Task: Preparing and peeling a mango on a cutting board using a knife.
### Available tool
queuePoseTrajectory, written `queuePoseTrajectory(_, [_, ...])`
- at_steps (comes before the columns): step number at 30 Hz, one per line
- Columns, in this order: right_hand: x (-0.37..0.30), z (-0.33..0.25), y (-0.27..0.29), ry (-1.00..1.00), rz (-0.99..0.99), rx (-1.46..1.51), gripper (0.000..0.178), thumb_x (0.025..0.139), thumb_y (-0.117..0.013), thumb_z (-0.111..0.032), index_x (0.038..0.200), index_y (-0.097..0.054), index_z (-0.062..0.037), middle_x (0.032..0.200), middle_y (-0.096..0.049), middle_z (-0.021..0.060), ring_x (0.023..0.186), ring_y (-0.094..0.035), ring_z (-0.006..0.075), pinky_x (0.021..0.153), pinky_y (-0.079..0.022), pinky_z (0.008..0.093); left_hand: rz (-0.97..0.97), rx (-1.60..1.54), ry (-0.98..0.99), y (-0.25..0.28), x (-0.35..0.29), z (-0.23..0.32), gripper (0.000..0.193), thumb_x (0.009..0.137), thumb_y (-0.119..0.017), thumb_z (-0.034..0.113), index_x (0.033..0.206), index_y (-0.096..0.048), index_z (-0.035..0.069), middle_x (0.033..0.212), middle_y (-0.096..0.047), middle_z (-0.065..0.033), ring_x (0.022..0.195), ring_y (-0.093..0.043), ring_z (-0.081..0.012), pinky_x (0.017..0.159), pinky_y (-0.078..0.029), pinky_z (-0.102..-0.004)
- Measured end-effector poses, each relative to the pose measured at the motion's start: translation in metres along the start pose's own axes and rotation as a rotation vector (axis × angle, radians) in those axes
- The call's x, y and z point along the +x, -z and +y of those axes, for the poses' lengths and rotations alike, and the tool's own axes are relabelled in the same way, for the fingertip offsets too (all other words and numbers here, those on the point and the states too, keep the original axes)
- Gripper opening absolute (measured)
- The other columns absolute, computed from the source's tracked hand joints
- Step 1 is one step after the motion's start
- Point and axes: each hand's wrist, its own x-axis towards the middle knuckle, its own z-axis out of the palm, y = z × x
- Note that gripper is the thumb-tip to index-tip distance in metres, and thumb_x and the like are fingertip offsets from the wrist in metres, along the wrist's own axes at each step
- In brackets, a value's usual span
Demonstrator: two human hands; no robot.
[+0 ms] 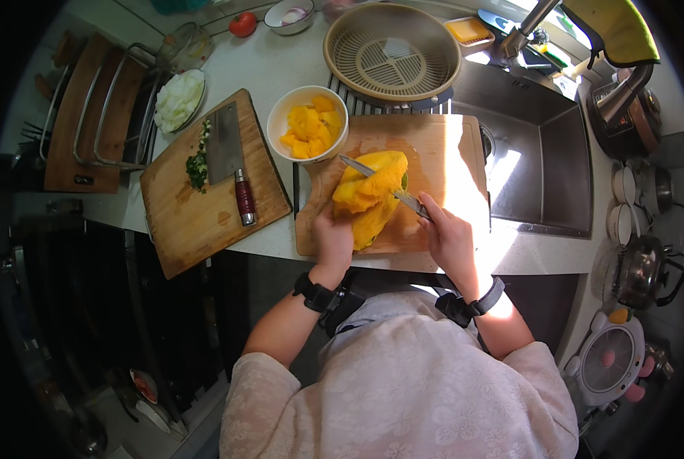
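My left hand (334,236) grips a large yellow-orange mango (368,218) from its left side, holding it just above the wooden cutting board (437,161). A patch of green skin shows on its right side. In my right hand (450,229) is a small knife (409,202). Its blade slants up to the left through the flesh, and the tip comes out at the far left side. Beyond my left hand, a white bowl (275,126) holds several cut mango chunks (311,126). It stands at the board's far left corner.
At left, a second cutting board (181,245) bears a cleaver (223,149) and chopped greens (196,170). Behind it sits a plate of chopped white vegetable (179,99). A round brown strainer basket (391,50) stands at the back; the metal sink (541,138) lies to the right.
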Motion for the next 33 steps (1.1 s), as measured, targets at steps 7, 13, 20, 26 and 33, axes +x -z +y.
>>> queuePoseTrajectory(7, [0.005,-0.001,0.006,-0.133,-0.097,0.171,0.033,0.080,-0.057,-0.011,0.113,-0.053,-0.0080,0.072,-0.058,0.0173,0.061,-0.058,0.0315,0.055,-0.045,0.0329,-0.043,0.237,-0.143,0.004,0.000,-0.001,0.025,0.078,-0.045,0.000,0.100,-0.057,-0.002,0.086,-0.063,-0.0107,0.081,-0.057,-0.0154,0.073,-0.043,-0.0276])
queuePoseTrajectory(13, [0.007,-0.001,0.015,-0.304,-0.226,0.326,0.029,0.082,-0.054,-0.010,0.111,-0.054,-0.0060,0.071,-0.058,0.0158,0.057,-0.057,0.0269,0.057,-0.044,0.0289,-0.120,0.271,-0.184,0.007,-0.001,0.004,0.027,0.079,-0.041,-0.003,0.102,-0.054,-0.004,0.092,-0.062,-0.0097,0.086,-0.056,-0.0164,0.076,-0.042,-0.0264])
queuePoseTrajectory(20, [0.001,0.014,0.012,-0.277,-0.220,0.506,0.027,0.087,-0.050,-0.011,0.110,-0.055,0.0003,0.061,-0.046,-0.0004,0.055,-0.040,0.0063,0.054,-0.038,0.0209,-0.124,0.245,-0.126,0.006,-0.004,0.004,0.029,0.078,-0.041,-0.004,0.104,-0.053,-0.004,0.095,-0.061,-0.0102,0.089,-0.055,-0.0147,0.078,-0.042,-0.0260])
queuePoseTrajectory(26, [0.003,0.019,0.016,-0.389,-0.291,0.589,0.026,0.085,-0.053,-0.014,0.107,-0.057,-0.0011,0.068,-0.056,0.0070,0.060,-0.047,0.0096,0.060,-0.042,0.0231,-0.104,0.242,-0.094,0.004,-0.005,0.000,0.032,0.076,-0.039,-0.004,0.104,-0.053,-0.005,0.096,-0.061,-0.0106,0.088,-0.056,-0.0150,0.078,-0.042,-0.0258])
queuePoseTrajectory(33, [0.017,0.006,0.013,-0.319,-0.301,0.519,0.026,0.086,-0.052,-0.015,0.108,-0.057,-0.0017,0.062,-0.048,0.0016,0.055,-0.039,0.0075,0.053,-0.037,0.0218,-0.205,-0.091,0.362,-0.005,-0.025,0.029,0.035,0.077,-0.037,-0.002,0.110,-0.048,-0.001,0.097,-0.058,-0.0122,0.083,-0.059,-0.0216,0.065,-0.050,-0.0326])
